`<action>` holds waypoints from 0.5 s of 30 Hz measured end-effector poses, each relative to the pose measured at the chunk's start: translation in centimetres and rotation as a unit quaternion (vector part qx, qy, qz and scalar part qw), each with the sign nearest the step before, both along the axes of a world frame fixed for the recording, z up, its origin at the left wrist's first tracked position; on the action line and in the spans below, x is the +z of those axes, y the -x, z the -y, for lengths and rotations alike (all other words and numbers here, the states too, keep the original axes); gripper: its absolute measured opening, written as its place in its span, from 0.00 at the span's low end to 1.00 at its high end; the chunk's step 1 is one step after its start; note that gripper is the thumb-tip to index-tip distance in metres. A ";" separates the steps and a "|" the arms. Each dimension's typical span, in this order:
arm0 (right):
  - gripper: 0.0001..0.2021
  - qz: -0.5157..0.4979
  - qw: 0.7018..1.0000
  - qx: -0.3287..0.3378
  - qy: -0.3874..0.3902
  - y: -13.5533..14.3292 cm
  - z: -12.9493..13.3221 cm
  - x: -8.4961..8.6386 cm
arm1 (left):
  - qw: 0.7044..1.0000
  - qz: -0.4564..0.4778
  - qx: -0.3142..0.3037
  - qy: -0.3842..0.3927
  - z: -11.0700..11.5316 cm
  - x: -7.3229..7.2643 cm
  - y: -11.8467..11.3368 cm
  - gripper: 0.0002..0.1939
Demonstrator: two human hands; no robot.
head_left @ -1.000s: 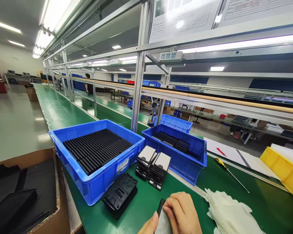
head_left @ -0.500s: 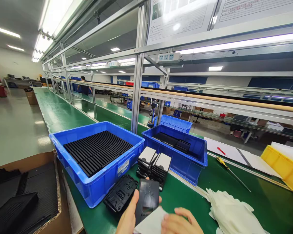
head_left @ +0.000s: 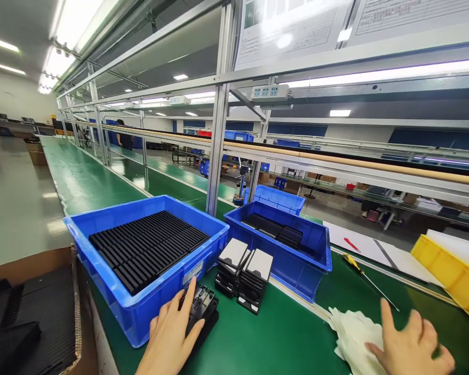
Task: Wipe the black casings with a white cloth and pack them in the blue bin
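My left hand is open, its fingers spread over a black plastic housing beside the left blue bin. At the lower right, my right hand has its fingers apart and is at the edge of a pile of thin white sheets. Two stacks of black parts topped with white pieces, a left stack and a right stack, stand between the bins. Rows of black slats fill the left blue bin.
A second blue bin holds black parts. Behind the white sheets lie a yellow screwdriver and a red tool. A yellow bin stands at right, a cardboard box at lower left. A metal post rises behind the bins.
The dark part and white sheet are no longer in my hands. My left hand has moved left onto the black housing, my right hand rightward to the white pile. The view has shifted slightly.
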State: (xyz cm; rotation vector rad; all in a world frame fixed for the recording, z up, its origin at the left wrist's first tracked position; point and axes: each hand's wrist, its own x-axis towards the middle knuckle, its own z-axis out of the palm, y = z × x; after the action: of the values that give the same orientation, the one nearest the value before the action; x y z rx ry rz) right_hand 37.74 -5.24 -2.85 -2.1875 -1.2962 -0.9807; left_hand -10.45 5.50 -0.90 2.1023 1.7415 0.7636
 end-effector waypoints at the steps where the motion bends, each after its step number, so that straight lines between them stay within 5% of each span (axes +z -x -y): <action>1: 0.33 -0.006 0.999 0.039 0.019 1.8 -1.6 1.0 | 0.998 -0.059 0.017 -0.011 -0.2 -0.7 -0.1 0.34; 3: 0.30 -0.085 0.976 0.183 0.084 6.2 -5.3 3.4 | 0.992 -0.115 0.028 -0.038 -0.4 -1.7 -0.4 0.34; 5: 0.32 -0.184 0.910 0.316 0.196 10.6 -9.2 5.2 | 0.989 -0.112 0.039 -0.093 -0.3 -2.1 -0.7 0.32; 9: 0.53 -0.213 0.869 0.361 0.263 15.7 -15.7 6.0 | 0.972 0.000 0.006 -0.234 0.8 -1.7 -1.3 0.30; 13: 0.51 -0.210 0.864 0.372 0.265 17.0 -17.2 6.4 | 0.972 0.197 -0.081 -0.100 2.4 -0.3 -2.7 0.25; 15: 0.50 -0.201 0.868 0.381 0.245 17.6 -15.5 7.0 | 0.937 0.336 -0.099 -0.009 2.9 0.4 -3.9 0.26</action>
State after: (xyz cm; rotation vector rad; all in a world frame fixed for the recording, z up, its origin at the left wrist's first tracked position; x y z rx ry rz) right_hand 20.09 10.22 4.11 -1.7360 -2.0755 0.1249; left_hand -6.52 2.60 -0.50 1.6920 1.1366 1.2491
